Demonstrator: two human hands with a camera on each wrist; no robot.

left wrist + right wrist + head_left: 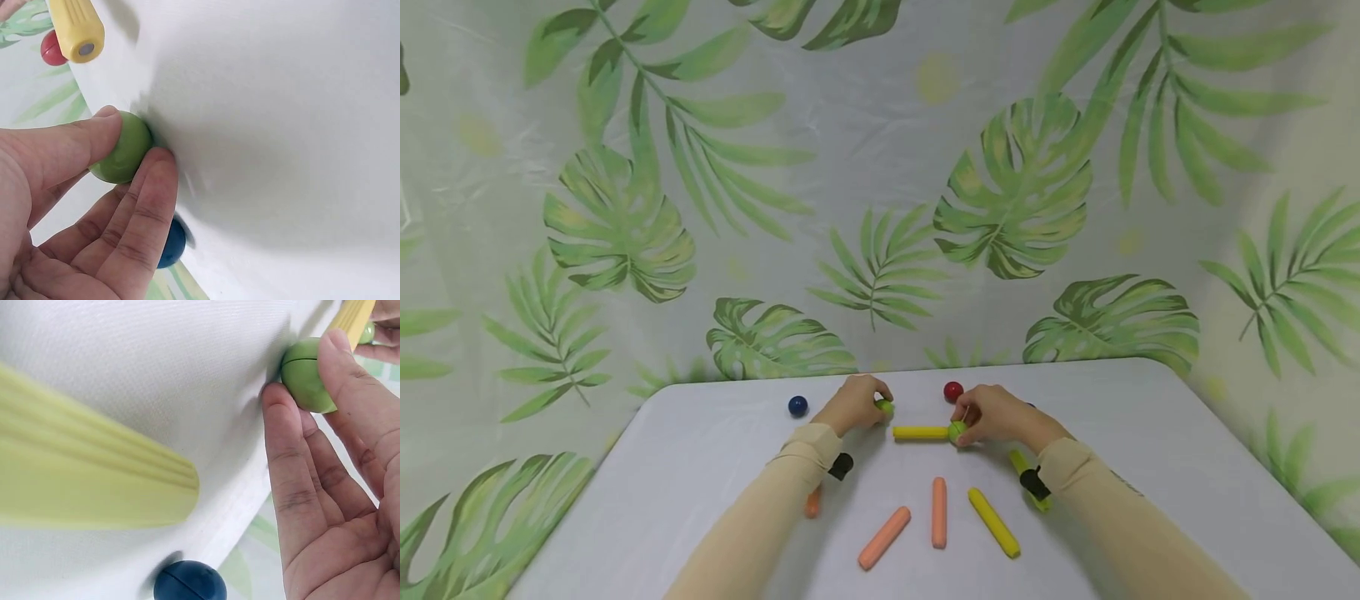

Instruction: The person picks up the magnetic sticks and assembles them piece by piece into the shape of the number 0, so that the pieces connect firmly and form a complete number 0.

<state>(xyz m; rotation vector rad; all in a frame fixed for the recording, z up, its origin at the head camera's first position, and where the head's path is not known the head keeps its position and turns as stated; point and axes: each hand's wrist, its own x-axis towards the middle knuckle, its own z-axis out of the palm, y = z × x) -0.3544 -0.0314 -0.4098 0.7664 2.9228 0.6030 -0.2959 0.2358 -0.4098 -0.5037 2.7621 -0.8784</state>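
Observation:
Between its thumb and fingertips, my left hand (850, 402) pinches a green ball (128, 150) on the white table. To the right, my right hand (996, 414) holds a second green ball (306, 375), with a thin groove round it, by thumb and fingers. This ball sits at the right end of a ribbed yellow stick (921, 432) lying crosswise between the hands. The two appear to touch; whether they are joined I cannot tell. A grey disc shows in the stick's left end face in the left wrist view. The left ball stands apart from that end.
Behind the hands are a red ball (953, 392) and a blue ball (797, 406); another blue ball (190, 581) is mostly hidden beyond the right hand. Nearer lie orange sticks (939, 512), a yellow stick (994, 522) and a yellow-green stick (1019, 462) under the right wrist.

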